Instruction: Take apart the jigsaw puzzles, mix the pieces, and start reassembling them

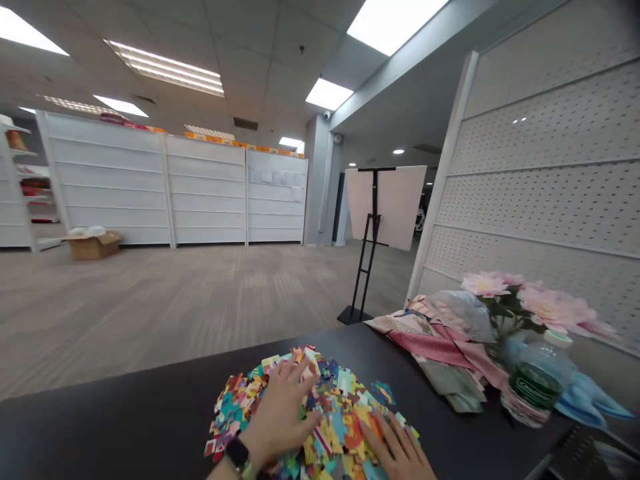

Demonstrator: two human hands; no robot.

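Pieces (336,403) under left hand (281,415) and right hand (400,450), both splayed, ungripping; likely spreading step; next probably needs pinching 1.

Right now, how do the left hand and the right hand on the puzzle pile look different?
The left hand shows its wrist with a dark watch; the right hand's wrist is cut off by the picture's bottom edge. The left hand reaches farther across the puzzle pile, while the right hand is nearer its right side. Both are bare, with their backs up.
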